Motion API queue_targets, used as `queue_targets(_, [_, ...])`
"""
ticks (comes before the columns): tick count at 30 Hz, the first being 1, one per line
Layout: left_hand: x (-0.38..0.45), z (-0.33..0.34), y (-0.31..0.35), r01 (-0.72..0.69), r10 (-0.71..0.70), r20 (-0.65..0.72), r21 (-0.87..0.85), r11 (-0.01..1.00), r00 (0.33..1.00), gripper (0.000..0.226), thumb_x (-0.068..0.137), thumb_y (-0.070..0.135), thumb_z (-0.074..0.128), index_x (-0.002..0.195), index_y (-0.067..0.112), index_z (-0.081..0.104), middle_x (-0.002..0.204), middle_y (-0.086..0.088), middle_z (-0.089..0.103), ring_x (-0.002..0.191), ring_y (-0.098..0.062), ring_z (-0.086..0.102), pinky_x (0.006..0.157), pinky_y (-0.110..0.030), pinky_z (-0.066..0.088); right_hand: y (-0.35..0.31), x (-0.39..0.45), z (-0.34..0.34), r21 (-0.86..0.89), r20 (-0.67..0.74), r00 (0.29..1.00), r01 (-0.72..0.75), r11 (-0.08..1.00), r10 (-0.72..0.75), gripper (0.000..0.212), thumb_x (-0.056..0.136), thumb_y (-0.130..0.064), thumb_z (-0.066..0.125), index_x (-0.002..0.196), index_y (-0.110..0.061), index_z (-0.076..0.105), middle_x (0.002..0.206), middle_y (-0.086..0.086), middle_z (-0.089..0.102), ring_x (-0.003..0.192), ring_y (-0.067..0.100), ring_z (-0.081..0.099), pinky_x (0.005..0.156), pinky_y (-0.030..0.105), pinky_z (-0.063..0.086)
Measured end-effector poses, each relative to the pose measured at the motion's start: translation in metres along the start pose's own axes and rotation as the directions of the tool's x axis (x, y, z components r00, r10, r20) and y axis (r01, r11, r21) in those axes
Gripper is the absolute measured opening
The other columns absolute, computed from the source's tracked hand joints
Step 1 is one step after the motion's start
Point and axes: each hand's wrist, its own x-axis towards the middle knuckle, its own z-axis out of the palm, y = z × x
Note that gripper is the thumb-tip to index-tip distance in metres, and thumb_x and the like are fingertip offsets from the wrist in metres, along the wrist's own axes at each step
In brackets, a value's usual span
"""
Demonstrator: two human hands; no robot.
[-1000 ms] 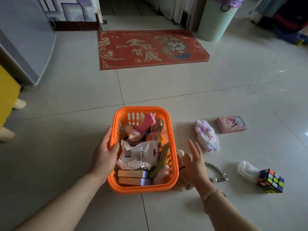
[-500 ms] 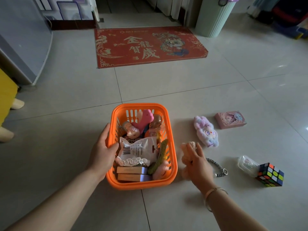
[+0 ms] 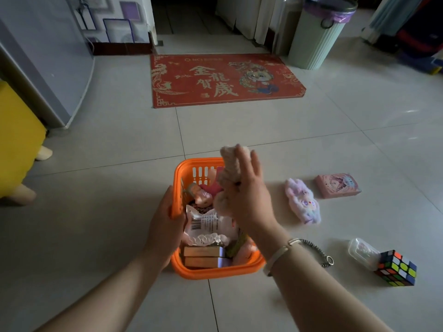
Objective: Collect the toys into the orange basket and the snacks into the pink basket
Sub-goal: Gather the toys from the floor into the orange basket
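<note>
A: Any writing legible?

B: The red doormat, well beyond the orange basket, carries gold characters: 金龍賀歲. Small print along its far edge, too blurred to read. The white snack packet in the basket shows a barcode and lines of small text, unreadable.

A: Hands?

B: Left hand grips the basket's left rim, thumb hooked inside the wall. Right hand is raised over the basket and holds one beige plush toy; the thumb side clamps it while the outer fingers are spread straight. The plush hangs above the basket's far half, clear of the contents. A pale bangle sits on that wrist.

A: Count inside the basket?

B: One snack packet in the middle, two tan boxes stacked at the near end, one pink figure near the far left. More pinkish pieces beneath and beside, too jumbled to count.

A: On the floor?

B: All right of the basket: one lilac plush, one pink box beyond it, one clear plastic case touching one puzzle cube, one beaded chain just beside the basket's near right corner. One green bin stands right of the mat.
</note>
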Motion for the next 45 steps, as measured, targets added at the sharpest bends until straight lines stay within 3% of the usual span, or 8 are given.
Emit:
queue_targets(7, [-0.002, 0.002, -0.003, 0.011, -0.012, -0.006, -0.098, 0.995, 1.0, 0.033, 0.101, 0.023, 0.055, 0.132, 0.035, 0.055, 0.108, 0.022, 0.069, 0.097, 0.003, 0.067, 0.077, -0.014, 0.051, -0.006, 0.015, 0.091, -0.155, 0.271, 0.96, -0.03, 0.987, 0.072, 0.075, 0.091, -0.023, 0.049, 0.151, -0.029, 0.006, 0.159, 0.011, -0.016, 0.145, 0.03, -0.017, 0.119, 0.05, -0.001])
queue_targets(10, [-0.001, 0.003, -0.002, 0.053, -0.049, 0.023, -0.233, 0.971, 0.999, 0.049, 0.092, 0.04, 0.067, 0.138, 0.028, 0.056, 0.122, 0.005, 0.07, 0.114, -0.014, 0.066, 0.096, -0.039, 0.053, 0.01, 0.02, 0.096, -0.202, 0.368, 0.928, 0.022, 0.979, 0.055, 0.069, 0.096, -0.035, 0.04, 0.153, -0.027, 0.002, 0.16, 0.009, -0.013, 0.146, 0.026, -0.017, 0.117, 0.043, -0.006])
queue_targets(14, [0.002, 0.015, 0.002, 0.058, -0.057, 0.013, -0.253, 0.966, 0.998, 0.057, 0.084, 0.053, 0.071, 0.129, 0.02, 0.063, 0.106, -0.001, 0.074, 0.102, -0.018, 0.07, 0.084, -0.028, 0.056, 0.012, 0.033, 0.07, -0.183, 0.469, 0.881, 0.033, 0.983, 0.058, 0.062, 0.099, -0.045, 0.035, 0.153, -0.031, 0.006, 0.16, 0.005, -0.014, 0.146, 0.022, -0.018, 0.117, 0.042, -0.007])
queue_targets(16, [0.005, 0.022, 0.001, 0.006, -0.007, -0.006, -0.113, 0.994, 1.0, 0.025, 0.098, 0.025, 0.06, 0.123, 0.025, 0.064, 0.095, 0.005, 0.074, 0.092, -0.014, 0.071, 0.068, -0.015, 0.052, 0.018, 0.039, 0.043, -0.145, 0.383, 0.924, 0.049, 0.988, 0.01, 0.057, 0.1, -0.045, 0.033, 0.152, -0.034, 0.012, 0.16, 0.0, -0.013, 0.146, 0.018, -0.017, 0.118, 0.042, -0.006])
queue_targets(19, [0.008, 0.032, 0.0, 0.029, -0.029, 0.004, -0.063, 0.998, 1.0, 0.046, 0.096, 0.0, 0.052, 0.125, 0.035, 0.063, 0.105, 0.01, 0.073, 0.096, -0.01, 0.069, 0.074, -0.021, 0.056, 0.051, 0.047, -0.013, -0.131, 0.106, 0.992, 0.077, 0.988, -0.063, 0.052, 0.101, -0.036, 0.037, 0.15, -0.035, 0.019, 0.161, -0.004, -0.005, 0.147, 0.016, -0.005, 0.117, 0.039, 0.002])
queue_targets(22, [0.01, 0.041, -0.001, 0.081, -0.082, -0.013, -0.053, 0.995, 0.997, 0.067, 0.094, -0.005, 0.053, 0.148, 0.035, 0.044, 0.139, 0.008, 0.058, 0.127, -0.014, 0.055, 0.105, -0.035, 0.046, 0.124, 0.057, -0.059, -0.272, -0.064, 0.995, -0.086, 0.958, 0.071, 0.058, 0.098, -0.036, 0.045, 0.15, -0.036, 0.02, 0.161, 0.001, 0.0, 0.147, 0.025, 0.006, 0.118, 0.047, 0.012])
queue_targets(28, [0.011, 0.047, 0.001, 0.065, -0.065, -0.045, -0.001, 0.998, 0.997, 0.071, 0.094, -0.003, 0.053, 0.149, 0.04, 0.039, 0.137, 0.008, 0.058, 0.123, -0.017, 0.057, 0.099, -0.031, 0.046, 0.234, 0.025, -0.065, -0.527, 0.12, 0.909, -0.283, 0.801, 0.399, 0.081, 0.087, -0.055, 0.055, 0.147, -0.05, 0.0, 0.158, 0.0, -0.022, 0.146, 0.023, -0.017, 0.116, 0.056, 0.01])
queue_targets(45, [0.017, 0.054, -0.004, 0.123, -0.123, 0.007, -0.079, 0.989, 0.992, 0.071, 0.098, 0.0, 0.052, 0.15, 0.046, 0.035, 0.142, 0.011, 0.054, 0.127, -0.013, 0.055, 0.1, -0.036, 0.05, 0.241, 0.022, -0.053, -0.488, -0.008, 0.959, -0.25, 0.836, 0.282, 0.077, 0.09, -0.001, 0.045, 0.143, -0.053, 0.024, 0.157, 0.004, 0.013, 0.134, 0.034, 0.024, 0.104, 0.044, 0.033])
